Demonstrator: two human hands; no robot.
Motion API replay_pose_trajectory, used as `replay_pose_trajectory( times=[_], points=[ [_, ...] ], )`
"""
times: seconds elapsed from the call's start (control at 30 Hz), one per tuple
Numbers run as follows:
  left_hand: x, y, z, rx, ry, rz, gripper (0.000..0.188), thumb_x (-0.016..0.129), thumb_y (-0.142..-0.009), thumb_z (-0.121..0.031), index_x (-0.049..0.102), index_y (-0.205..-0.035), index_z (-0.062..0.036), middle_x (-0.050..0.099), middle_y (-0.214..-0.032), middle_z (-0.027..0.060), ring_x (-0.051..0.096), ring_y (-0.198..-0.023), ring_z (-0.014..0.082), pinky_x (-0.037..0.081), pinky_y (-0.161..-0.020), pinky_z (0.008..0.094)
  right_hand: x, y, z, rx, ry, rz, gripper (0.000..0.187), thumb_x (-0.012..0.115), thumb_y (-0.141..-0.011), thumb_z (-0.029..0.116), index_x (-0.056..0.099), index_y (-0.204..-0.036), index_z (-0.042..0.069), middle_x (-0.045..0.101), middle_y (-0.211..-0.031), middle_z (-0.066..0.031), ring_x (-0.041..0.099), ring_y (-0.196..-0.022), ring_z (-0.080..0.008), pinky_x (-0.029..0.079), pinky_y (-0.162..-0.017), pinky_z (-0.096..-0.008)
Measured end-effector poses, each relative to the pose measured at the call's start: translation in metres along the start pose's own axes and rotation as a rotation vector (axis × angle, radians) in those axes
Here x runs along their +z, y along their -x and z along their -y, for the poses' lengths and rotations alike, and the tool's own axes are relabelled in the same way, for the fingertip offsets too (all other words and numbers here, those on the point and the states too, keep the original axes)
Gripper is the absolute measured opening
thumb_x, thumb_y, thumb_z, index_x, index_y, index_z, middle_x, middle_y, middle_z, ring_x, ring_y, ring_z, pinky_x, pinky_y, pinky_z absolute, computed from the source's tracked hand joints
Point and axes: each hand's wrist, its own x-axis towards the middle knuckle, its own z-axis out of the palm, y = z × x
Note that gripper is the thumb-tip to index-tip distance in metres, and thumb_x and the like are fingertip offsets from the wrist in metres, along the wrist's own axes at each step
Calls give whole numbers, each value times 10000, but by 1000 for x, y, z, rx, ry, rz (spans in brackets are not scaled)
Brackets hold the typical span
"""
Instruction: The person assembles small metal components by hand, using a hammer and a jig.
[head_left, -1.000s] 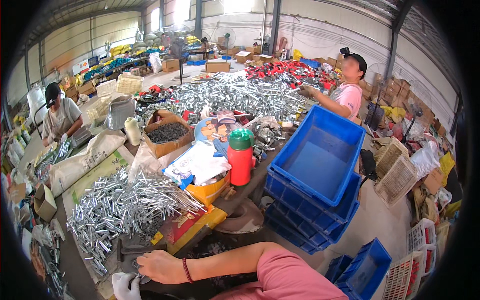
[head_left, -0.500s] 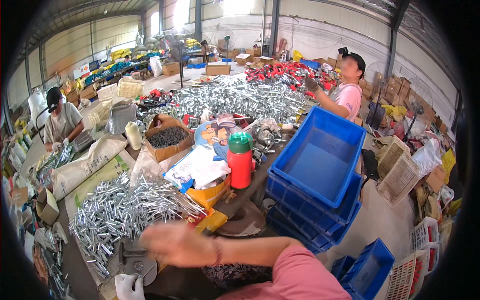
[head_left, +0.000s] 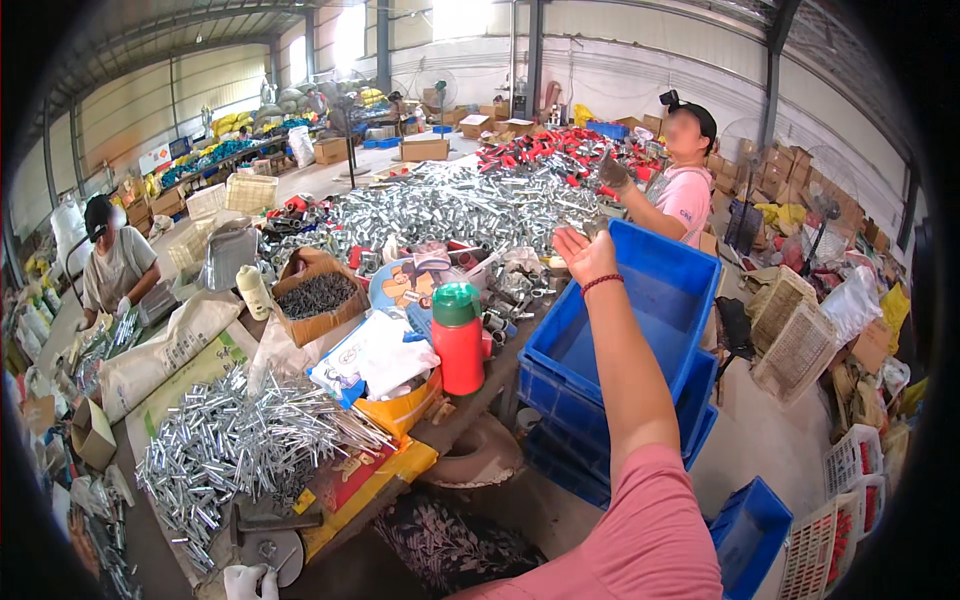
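Note:
My right hand (head_left: 588,254), bare with a red bead bracelet (head_left: 603,283) at the wrist, is stretched out over the left rim of the top blue crate (head_left: 650,300). Its fingers are extended and apart, and I see nothing in them. At the lower edge my left hand (head_left: 250,582), in a white glove, has its fingers curled beside a round metal plate (head_left: 287,562); what they hold, if anything, is hidden. A small metal piece (head_left: 267,549) lies on that plate. A dark hammer (head_left: 275,522) lies just behind it, in front of a heap of silvery metal rods (head_left: 230,440).
A red bottle with green lid (head_left: 459,345) stands near a carton of dark screws (head_left: 318,290). Beyond spreads a large pile of metal parts (head_left: 450,205). A co-worker in pink (head_left: 685,195) stands behind the stacked crates; another person (head_left: 118,260) sits at left.
My right hand has swung from above the hammer and rods, away to the far right, up to the top blue crate. The view has shifted slightly; my left hand stays near the plate.

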Motion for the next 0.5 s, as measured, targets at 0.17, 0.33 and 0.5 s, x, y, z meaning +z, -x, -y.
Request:
replay_pose_trajectory(
  times=[0.17,0.33,0.5],
  points=[
    [-1,3,-3,-35,11,-15,160,750,-938,-163,686,-863,-37,653,-892,155,616,-910,368,494,-833,473,-13,-21,-17,-6,-12,-140,818,502,-1083,622,475,-1365,-145,622,-1331,-269,673,-1230,-424,586,-1059,-545],
    [4,5,9,7,-104,24,231,724,-958,-210,644,-813,-50,629,-857,147,600,-885,365,484,-815,486,-28,-35,-32,59,-46,-174,838,500,-1079,648,512,-1338,-149,647,-1356,-302,655,-1279,-422,572,-1090,-518],
    [4,3,4,43,-133,-8,232,685,-968,-209,634,-786,-75,622,-833,141,595,-849,363,484,-789,482,-28,-36,-42,20,22,-90,853,475,-1101,624,402,-1428,-160,584,-1387,-273,644,-1281,-428,593,-1047,-542]
  ],
)
